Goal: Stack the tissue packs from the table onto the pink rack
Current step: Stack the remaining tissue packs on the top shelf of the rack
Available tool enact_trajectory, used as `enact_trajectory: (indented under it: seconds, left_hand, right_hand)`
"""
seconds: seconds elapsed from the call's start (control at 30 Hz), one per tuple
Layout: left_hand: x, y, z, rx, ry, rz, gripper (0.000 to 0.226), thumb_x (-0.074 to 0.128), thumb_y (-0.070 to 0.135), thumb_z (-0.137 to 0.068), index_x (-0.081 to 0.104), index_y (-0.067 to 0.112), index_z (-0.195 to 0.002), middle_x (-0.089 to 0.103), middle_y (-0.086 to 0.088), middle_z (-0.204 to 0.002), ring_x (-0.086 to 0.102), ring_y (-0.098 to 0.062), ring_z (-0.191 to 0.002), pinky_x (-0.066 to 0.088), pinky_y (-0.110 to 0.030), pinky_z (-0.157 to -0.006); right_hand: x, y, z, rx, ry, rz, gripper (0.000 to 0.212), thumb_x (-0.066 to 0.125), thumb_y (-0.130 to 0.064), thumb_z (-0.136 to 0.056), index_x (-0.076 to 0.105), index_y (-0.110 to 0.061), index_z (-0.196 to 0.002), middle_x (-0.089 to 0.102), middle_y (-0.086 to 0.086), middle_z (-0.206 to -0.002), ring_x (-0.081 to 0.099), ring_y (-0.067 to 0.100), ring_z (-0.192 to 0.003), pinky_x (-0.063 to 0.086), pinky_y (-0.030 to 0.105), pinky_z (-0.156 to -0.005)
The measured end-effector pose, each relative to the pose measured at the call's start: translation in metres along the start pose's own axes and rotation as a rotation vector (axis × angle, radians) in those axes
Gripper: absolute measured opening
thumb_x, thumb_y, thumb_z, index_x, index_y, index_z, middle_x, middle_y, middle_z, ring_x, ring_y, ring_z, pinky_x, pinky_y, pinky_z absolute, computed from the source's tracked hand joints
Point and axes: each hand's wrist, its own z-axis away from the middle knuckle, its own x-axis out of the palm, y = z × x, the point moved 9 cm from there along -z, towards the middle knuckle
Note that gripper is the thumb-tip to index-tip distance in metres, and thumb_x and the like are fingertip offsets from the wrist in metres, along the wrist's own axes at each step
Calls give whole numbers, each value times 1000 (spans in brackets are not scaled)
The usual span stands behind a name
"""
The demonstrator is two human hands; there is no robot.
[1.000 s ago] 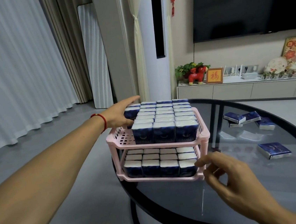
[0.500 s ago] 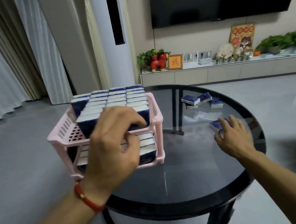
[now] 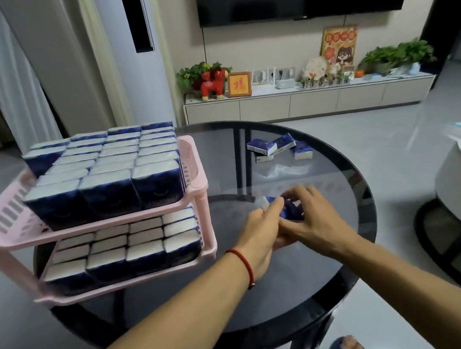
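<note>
Resting above the glass bench, one blue pack is held between both hands: it is pinched by the left hand at its near end and clasped by the curled fingers of the right hand. The pink rack, seen at the bench's left edge, is filled on both tiers with upright packs. Four loose packs are left at the bench's far side.

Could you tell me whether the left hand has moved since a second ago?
Yes. The left hand left the pink rack and moved right to the tissue pack.
</note>
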Motion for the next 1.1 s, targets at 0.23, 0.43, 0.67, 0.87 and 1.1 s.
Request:
enact_trajectory:
  seconds: [0.23,0.43,0.67,0.87,1.1]
  left_hand:
    - [0,-7,-14,41,136,20,23,49,19,-103,57,6,-120,71,-17,-101,71,-19,-69,64,-36,-63]
    - [-6,-8,-10,67,131,107,18,49,22,-105,55,6,-111,71,-19,-95,68,-19,-58,63,-37,-65]
    - [-5,-7,-3,92,42,101,20,47,34,-107,43,28,-126,76,-6,-84,74,-18,-66,65,-41,-76]
    - [-5,-4,6,58,-12,108,30,50,29,-107,48,26,-136,68,-12,-115,76,-21,-74,63,-49,-82]
    - [-11,-2,37,68,-116,84,49,62,4,-97,51,25,-140,67,-18,-124,70,-23,-76,62,-41,-71]
  right_hand:
    - [-21,74,-38,224,139,-89,53,56,-40,-97,48,-17,-144,54,5,-138,60,17,-110,51,27,-85]
    - [-23,123,-124,446,285,79,72,58,-26,-99,21,-28,-161,10,17,-167,23,43,-148,30,54,-117]
    - [-5,152,-172,519,82,422,64,42,-53,-100,25,-31,-158,27,20,-159,24,45,-143,33,50,-110]
    - [-21,114,-120,418,179,435,52,55,-52,-99,45,-15,-134,54,22,-136,43,39,-129,30,47,-111]
    - [-36,65,-14,288,184,449,33,64,-40,-92,56,-20,-118,65,17,-118,51,38,-110,47,44,-89]
